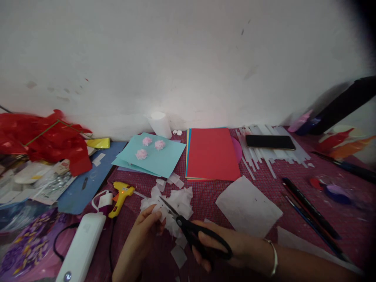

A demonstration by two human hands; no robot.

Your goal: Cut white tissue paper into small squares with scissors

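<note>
My right hand (217, 239) is wrapped round the black handles of a pair of scissors (188, 229). The blades point up and left, slightly apart, close to my left fingertips. My left hand (147, 223) is pinched over the pile, apparently on a piece of thin white paper; its edges blend with the scraps behind. Under and beyond both hands lies a loose heap of white paper pieces (183, 199). A single cut square (178, 256) rests nearer to me, on the cloth.
A yellow glue gun (121, 197) and a white power strip (84, 246) with cords lie left. Behind are pink paper flowers (159, 145) on light blue sheets (164, 164) and red paper (213, 154). Right are a white sheet (249, 205), a phone (270, 142) on glue sticks, and brushes (311, 207).
</note>
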